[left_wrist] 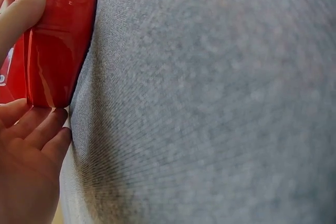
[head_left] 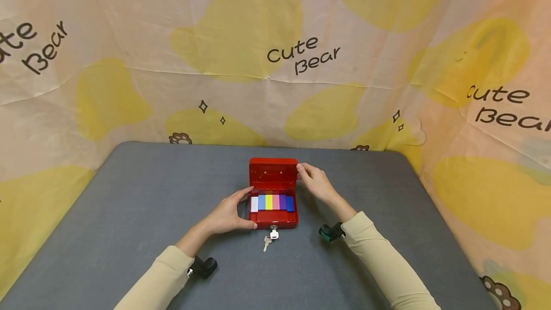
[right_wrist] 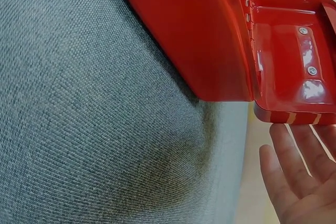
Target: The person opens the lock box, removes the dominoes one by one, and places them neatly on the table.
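Observation:
A red metal cash box (head_left: 286, 225) stands on the table with its hinged lid (head_left: 273, 176) raised. Several coloured blocks (head_left: 276, 202) lie side by side inside it, in white, light blue, yellow, pink, purple and blue. My left hand (head_left: 225, 214) grips the box's left end, its thumb at the front left corner and its fingers along the side. At the lid's right edge, my right hand (head_left: 318, 183) touches with its fingertips; in the right wrist view those fingers (right_wrist: 289, 156) look nearly straight. From the front lock hangs a key set (head_left: 268, 242).
A grey cloth-covered table (head_left: 172, 195) spreads around the box. Behind it hangs a printed backdrop (head_left: 241, 37) with yellow patches and lettering. Dark wrist cameras sit at the left wrist (head_left: 204, 267) and right wrist (head_left: 330, 232), close above the table.

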Demonstrator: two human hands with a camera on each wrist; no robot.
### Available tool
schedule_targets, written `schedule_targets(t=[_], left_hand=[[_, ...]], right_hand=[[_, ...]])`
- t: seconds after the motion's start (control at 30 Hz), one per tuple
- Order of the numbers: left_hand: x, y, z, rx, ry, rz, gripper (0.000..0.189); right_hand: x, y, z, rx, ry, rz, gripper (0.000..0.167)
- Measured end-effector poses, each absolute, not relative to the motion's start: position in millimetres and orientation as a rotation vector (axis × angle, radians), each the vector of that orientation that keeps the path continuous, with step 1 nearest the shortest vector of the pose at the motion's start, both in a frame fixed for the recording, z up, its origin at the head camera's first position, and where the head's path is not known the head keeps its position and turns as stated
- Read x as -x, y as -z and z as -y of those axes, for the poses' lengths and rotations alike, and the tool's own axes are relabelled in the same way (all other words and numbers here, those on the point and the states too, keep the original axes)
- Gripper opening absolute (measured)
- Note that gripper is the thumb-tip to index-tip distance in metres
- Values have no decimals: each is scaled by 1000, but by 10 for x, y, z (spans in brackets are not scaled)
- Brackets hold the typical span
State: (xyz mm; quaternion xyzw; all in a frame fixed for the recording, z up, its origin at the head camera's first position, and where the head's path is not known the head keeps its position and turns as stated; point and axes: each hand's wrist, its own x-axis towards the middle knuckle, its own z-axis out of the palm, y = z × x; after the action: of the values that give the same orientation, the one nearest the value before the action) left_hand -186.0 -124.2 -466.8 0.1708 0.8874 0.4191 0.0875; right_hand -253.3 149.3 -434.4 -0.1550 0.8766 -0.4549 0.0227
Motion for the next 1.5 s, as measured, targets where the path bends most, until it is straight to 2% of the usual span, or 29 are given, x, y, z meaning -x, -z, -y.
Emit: schedule_targets(t=[0.4, 0.57, 0.93, 1.5], left_hand=[[1875, 4690, 1243, -521, -1263, -2639, 91], [1891, 4710, 1250, -538, -1270, -2641, 90], [1896, 4712, 1254, -531, -1276, -2634, 91], [1883, 4694, 1242, -513, -1272, -2631, 90]], right_hand=[[2541, 4347, -1539, 456, 1440, -2720, 47], [2486, 4291, -1567, 474, 1515, -2722, 39], [2442, 4435, -1672, 566, 1517, -2876, 22], [2249, 4410, -1520, 724, 1464, -2810, 16]])
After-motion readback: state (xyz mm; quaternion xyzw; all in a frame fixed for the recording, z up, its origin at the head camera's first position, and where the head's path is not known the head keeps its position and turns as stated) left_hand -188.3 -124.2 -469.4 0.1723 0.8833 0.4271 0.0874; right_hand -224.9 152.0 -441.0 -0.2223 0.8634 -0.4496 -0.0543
